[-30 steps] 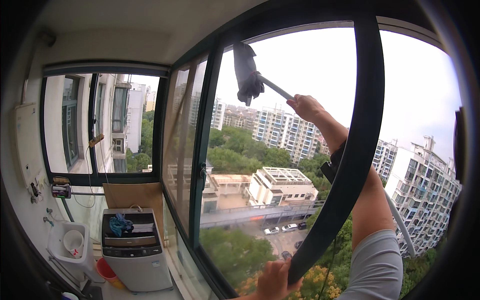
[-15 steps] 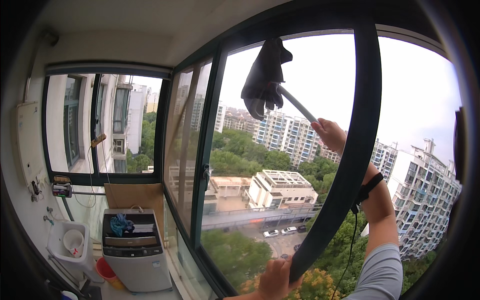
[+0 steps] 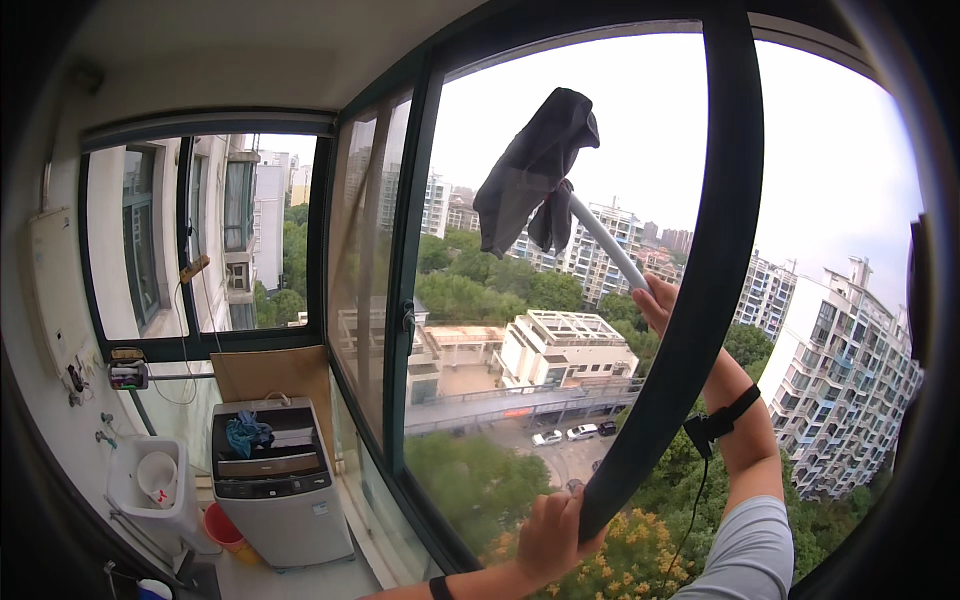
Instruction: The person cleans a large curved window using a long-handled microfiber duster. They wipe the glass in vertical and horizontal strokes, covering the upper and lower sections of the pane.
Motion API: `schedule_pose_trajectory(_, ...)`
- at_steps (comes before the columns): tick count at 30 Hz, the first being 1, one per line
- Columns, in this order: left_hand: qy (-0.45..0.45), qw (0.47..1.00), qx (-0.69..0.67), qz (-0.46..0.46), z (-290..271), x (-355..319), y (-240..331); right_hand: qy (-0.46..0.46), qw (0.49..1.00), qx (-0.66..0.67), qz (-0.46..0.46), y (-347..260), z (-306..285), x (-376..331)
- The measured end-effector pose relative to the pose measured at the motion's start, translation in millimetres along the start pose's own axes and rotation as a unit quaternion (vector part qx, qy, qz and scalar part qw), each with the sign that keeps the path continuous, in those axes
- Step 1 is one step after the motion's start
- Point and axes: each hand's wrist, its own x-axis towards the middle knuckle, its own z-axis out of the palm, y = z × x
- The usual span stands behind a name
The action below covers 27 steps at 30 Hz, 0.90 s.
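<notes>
My right arm reaches out past the dark window frame [image 3: 722, 230], and my right hand [image 3: 656, 303] shows through the pane. Its fingers are wrapped round a light grey pole [image 3: 607, 243]. A dark grey cloth [image 3: 535, 170] covers the pole's upper end and hangs in loose folds on the outer side of the glass. Low on the same sash, my left hand [image 3: 550, 538] is closed round the frame's edge. Black bands circle both of my wrists, and a thin cable hangs from the right one.
At the left stands a top-loading washing machine [image 3: 275, 510] with blue cloth on it, beside a red bucket [image 3: 228, 530] and a white sink [image 3: 125, 490]. A window latch [image 3: 409, 325] sits on the middle frame. Outside, trees, parked cars and tall buildings lie far below and beyond.
My right hand has moved down with the pole. The cloth has dropped a little and turned, showing a broader side. My left hand stays on the frame; the view has shifted slightly.
</notes>
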Motion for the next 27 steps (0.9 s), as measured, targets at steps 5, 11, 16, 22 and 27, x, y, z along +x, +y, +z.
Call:
schedule_pose_trajectory(5, -0.006, 0.999, -0.036, 0.018, 1, -4, 13, 0.072, 0.982, 0.173, -0.028, 44, 5, -69)
schedule_pose_trajectory(11, -0.069, 0.994, -0.07, 0.038, -2, -15, 39, 0.01, 0.982, 0.188, -0.031, -32, 1, 20)
schedule_pose_trajectory(16, 0.001, 0.989, -0.117, 0.093, 7, -11, 42, -0.065, 0.995, 0.07, -0.002, -66, 41, 93)
schedule_pose_trajectory(22, 0.006, 0.989, -0.104, 0.102, 6, -10, 41, -0.156, 0.987, 0.011, -0.022, 3, 153, 30)
schedule_pose_trajectory(27, -0.013, 0.989, -0.121, 0.085, 9, -12, 40, -0.289, 0.957, 0.009, 0.008, 92, 212, -161)
